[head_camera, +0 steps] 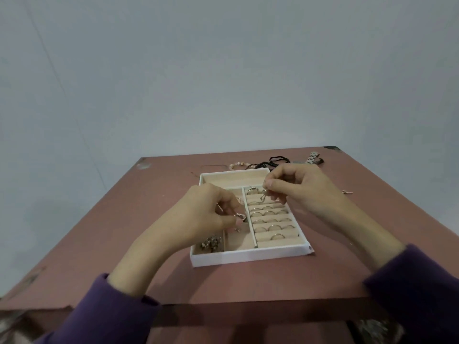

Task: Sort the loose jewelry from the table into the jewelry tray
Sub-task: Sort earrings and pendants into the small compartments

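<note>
1. Nearest the lens are two purple sleeves. The left sleeve (111,314) is at 7 o'clock of the view and the right sleeve (417,289) at 5 o'clock, both reaching in over the near edge of the reddish-brown table (149,219).
2. The white jewelry tray (248,256) sits mid-table, lined in beige and split into compartments.
3. The left hand (211,212) hovers over the tray's left side, at 9 o'clock of its centre. Its thumb and curled fingers pinch a small metal piece (240,216) — too small to tell what kind.
4. The right hand (305,189) is at 1 o'clock of the tray's centre, fingers curled. Thumb and forefinger pinch a thin silvery piece (262,197) that dangles over the far end of the ring slots.
5. Rings (273,228) stand in the padded slots filling the tray's right half.
6. A sparkly cluster (211,242) lies in the compartment at the tray's 7 o'clock corner.
7. Loose jewelry lies on the table beyond the tray. At 12 o'clock are a beaded bracelet (236,165) and black cords (273,161), and a watch (312,157) lies at 1 o'clock near the far corner.
8. A tiny item (347,192) lies at 3 o'clock, well apart from the tray.
</note>
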